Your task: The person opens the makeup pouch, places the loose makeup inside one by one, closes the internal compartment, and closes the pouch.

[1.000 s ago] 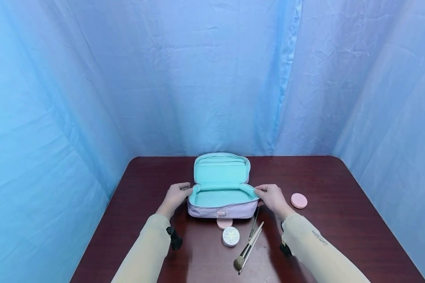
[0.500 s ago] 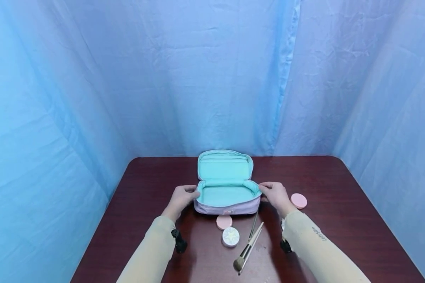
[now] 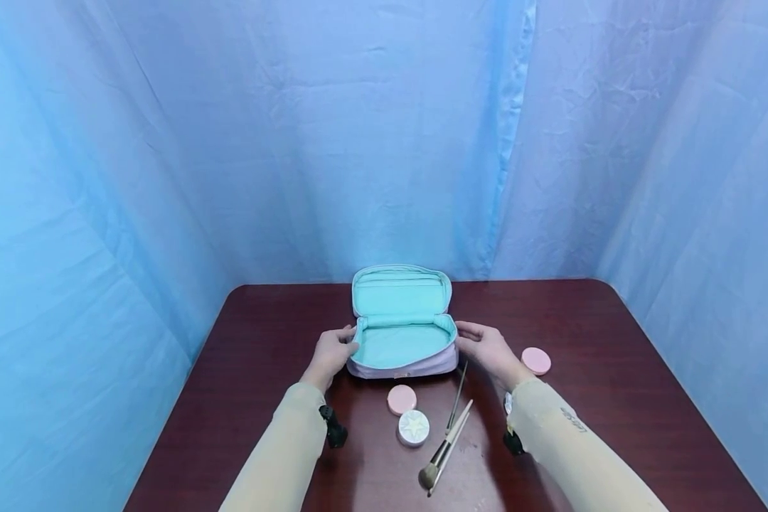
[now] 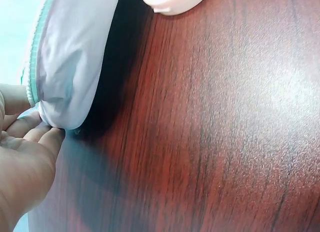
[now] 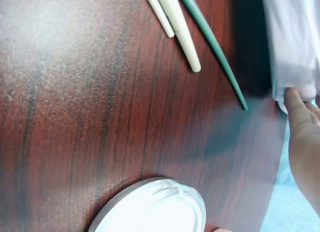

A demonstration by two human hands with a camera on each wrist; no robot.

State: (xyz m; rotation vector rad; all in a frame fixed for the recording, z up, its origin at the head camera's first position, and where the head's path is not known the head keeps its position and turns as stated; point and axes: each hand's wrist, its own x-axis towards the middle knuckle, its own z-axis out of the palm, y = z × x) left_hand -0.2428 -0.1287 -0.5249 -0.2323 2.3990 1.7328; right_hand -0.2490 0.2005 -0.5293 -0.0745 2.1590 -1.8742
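A lilac cosmetic bag [image 3: 403, 368] with mint lining lies unzipped near the table's middle, its lid folded back. My left hand [image 3: 331, 354] grips its left side, thumb over the zipped rim and other fingers outside and under the corner, as the left wrist view shows. At the opposite end my right hand [image 3: 489, 350] holds the right side; in the right wrist view a fingertip touches the bag's lower corner, and its thumb is hard to make out. In front lie a pink round compact [image 3: 402, 400], a round case with a star lid [image 3: 413, 428] and makeup brushes [image 3: 444, 451].
Another pink round compact [image 3: 535, 361] lies right of my right hand. Beneath the right wrist is a clear-edged round container [image 5: 155, 207], mostly hidden in the head view. A thin dark green handle [image 5: 215, 49] points toward the bag. Blue curtains [image 3: 358, 142] enclose the dark table [image 3: 614, 398].
The bag first shifted right and back, then slightly left and farther back, with both hands at its sides. The pink compact in front of it has come fully into view.
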